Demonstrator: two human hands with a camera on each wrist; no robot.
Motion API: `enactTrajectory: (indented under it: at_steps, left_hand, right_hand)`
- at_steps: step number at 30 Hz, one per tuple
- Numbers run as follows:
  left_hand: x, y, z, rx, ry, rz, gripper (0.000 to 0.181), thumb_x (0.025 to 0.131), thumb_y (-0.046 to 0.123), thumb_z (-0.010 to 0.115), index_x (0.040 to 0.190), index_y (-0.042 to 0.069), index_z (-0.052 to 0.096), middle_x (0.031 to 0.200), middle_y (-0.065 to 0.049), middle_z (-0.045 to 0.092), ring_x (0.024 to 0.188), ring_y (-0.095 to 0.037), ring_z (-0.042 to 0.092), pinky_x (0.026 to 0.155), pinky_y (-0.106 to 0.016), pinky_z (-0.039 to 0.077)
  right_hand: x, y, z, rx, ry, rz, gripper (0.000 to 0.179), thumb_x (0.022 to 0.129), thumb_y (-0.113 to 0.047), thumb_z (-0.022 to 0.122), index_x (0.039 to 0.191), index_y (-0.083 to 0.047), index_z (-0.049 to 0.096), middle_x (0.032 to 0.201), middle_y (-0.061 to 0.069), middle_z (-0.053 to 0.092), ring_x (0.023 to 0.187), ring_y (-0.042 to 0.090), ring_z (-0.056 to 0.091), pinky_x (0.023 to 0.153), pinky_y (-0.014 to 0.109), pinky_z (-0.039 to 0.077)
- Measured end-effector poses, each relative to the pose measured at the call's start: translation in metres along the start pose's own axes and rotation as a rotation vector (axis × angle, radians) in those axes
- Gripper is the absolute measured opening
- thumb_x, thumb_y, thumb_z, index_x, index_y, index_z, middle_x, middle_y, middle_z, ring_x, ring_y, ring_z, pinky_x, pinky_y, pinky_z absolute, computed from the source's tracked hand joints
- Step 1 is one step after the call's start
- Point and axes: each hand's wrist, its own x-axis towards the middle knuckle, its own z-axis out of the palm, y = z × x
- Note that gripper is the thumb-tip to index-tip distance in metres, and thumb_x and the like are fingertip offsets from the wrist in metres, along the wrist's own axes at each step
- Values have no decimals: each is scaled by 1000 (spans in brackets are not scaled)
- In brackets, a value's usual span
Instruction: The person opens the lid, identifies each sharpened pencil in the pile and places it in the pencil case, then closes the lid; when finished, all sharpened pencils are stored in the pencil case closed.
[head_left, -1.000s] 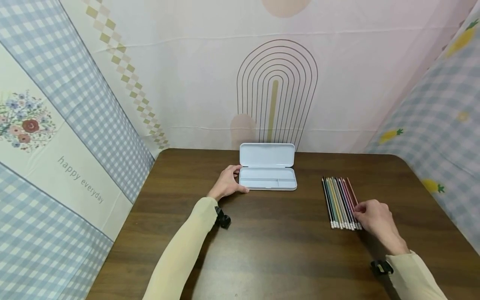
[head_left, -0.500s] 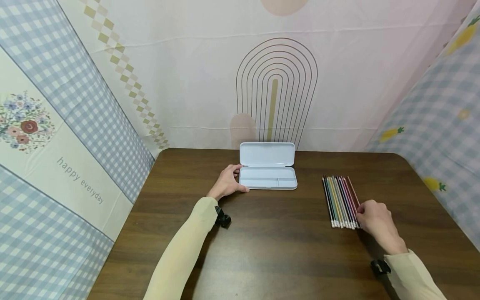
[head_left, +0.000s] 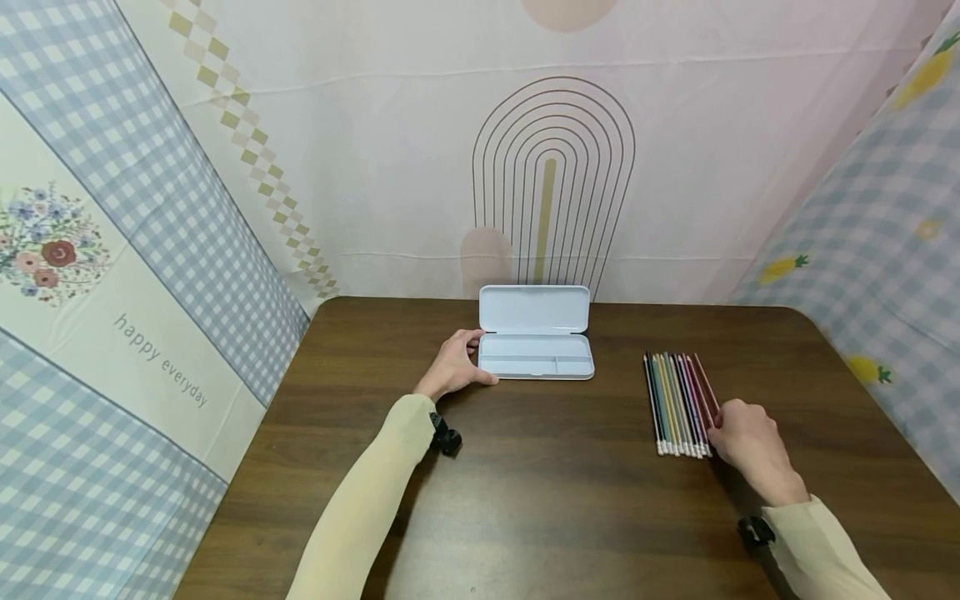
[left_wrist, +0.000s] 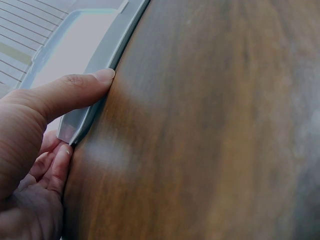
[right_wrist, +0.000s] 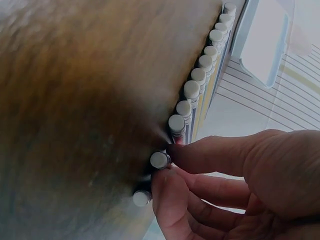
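A pale blue pencil case lies open at the back middle of the table, its lid raised and its divided tray facing up. My left hand grips the case's left end, thumb along the front edge and fingertips at the corner. To the right, several coloured pencils lie side by side, white eraser ends toward me. At the right side of this row, my right hand pinches a pencil near its eraser end between thumb and forefinger. Another pencil end shows just beyond the forefinger.
The brown wooden table reaches back to a white patterned cloth. Blue checked cloths hang at left and right. Black camera straps sit on both wrists.
My right hand has shifted slightly, lately leftward, and the eraser ends of the pencil row have moved a little left with it. The left hand and pencil case have stayed in place.
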Motion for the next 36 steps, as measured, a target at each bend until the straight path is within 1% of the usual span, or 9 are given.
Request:
enactTrajectory:
  at_steps: [4, 11, 16, 19, 22, 26, 30, 36]
  left_hand:
    - [0, 0, 0, 2, 2, 0, 95, 76, 15, 100, 158, 5, 53, 153, -15, 58, 141, -35, 58, 123, -47, 50]
    - [0, 0, -1, -7, 3, 3, 95, 75, 14, 100, 158, 5, 53, 152, -16, 58, 141, -36, 59, 123, -48, 50]
    - [0, -1, 0, -9, -3, 4, 95, 75, 14, 100, 158, 5, 53, 153, -16, 57, 141, -36, 59, 123, -48, 50]
    - [-1, -2, 0, -9, -2, 1, 95, 76, 14, 100, 158, 6, 53, 153, -15, 58, 141, -35, 59, 123, -47, 50]
    - [-1, -2, 1, -7, -1, 2, 94, 76, 15, 100, 158, 6, 53, 153, -15, 58, 141, -35, 59, 123, -47, 50]
    - [-1, -1, 1, -10, 1, -1, 94, 76, 15, 100, 158, 6, 53, 154, -15, 57, 142, -35, 58, 123, -48, 50]
    - [-2, 0, 1, -11, 1, -9, 94, 76, 15, 100, 158, 6, 53, 153, -15, 57, 142, -35, 58, 124, -48, 50]
    - [-1, 1, 1, -6, 3, -8, 94, 76, 14, 100, 157, 6, 54, 153, -14, 58, 141, -35, 58, 123, -48, 50]
  right_hand:
    - [0, -1, 0, 1, 10, -4, 34, 92, -4, 60, 62, -12, 46, 60, 1, 44, 58, 20, 45, 54, 32, 34]
    - [3, 0, 1, -5, 4, 10, 33, 93, -7, 64, 63, -10, 50, 62, 1, 47, 59, 20, 47, 55, 32, 36]
    - [4, 1, 1, -7, -9, 51, 39, 96, -12, 69, 60, -13, 54, 62, -2, 46, 62, 20, 47, 58, 32, 36]
    - [3, 1, 0, 6, -14, 75, 39, 97, -14, 69, 61, -12, 56, 61, -2, 46, 62, 20, 47, 58, 32, 37]
    - [2, 2, -1, 18, 14, 82, 33, 97, -16, 70, 66, -8, 64, 64, 2, 55, 65, 23, 51, 59, 33, 39]
    - [1, 4, -1, 20, 84, 60, 24, 97, -18, 71, 76, -5, 73, 74, 9, 67, 71, 27, 58, 62, 36, 45]
    - [0, 3, -1, 24, 164, 20, 22, 96, -18, 71, 80, -4, 75, 76, 10, 71, 73, 29, 61, 64, 38, 46]
    - [-2, 0, 2, 68, 272, -59, 15, 94, -13, 72, 89, -1, 78, 76, 7, 71, 71, 21, 56, 62, 32, 40]
